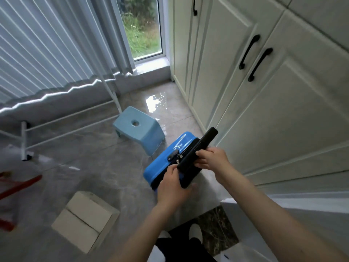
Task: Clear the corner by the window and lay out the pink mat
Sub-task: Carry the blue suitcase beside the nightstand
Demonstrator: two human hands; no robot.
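A blue hard-shell suitcase (170,156) stands on the grey tiled floor beside the white cupboards. Its black pull handle (198,154) runs up over its top. My left hand (172,188) grips the lower end of that handle. My right hand (212,159) grips it near the middle, fingers curled round the bar. A light blue plastic stool (139,130) with a hole in its seat stands just behind the suitcase, toward the window corner. No pink mat is in view.
A cardboard box (85,221) sits on the floor at lower left. A white metal rack frame (62,125) stands along the curtain on the left. White cupboard doors (264,114) with black handles line the right side. Red bars (18,184) show at the left edge.
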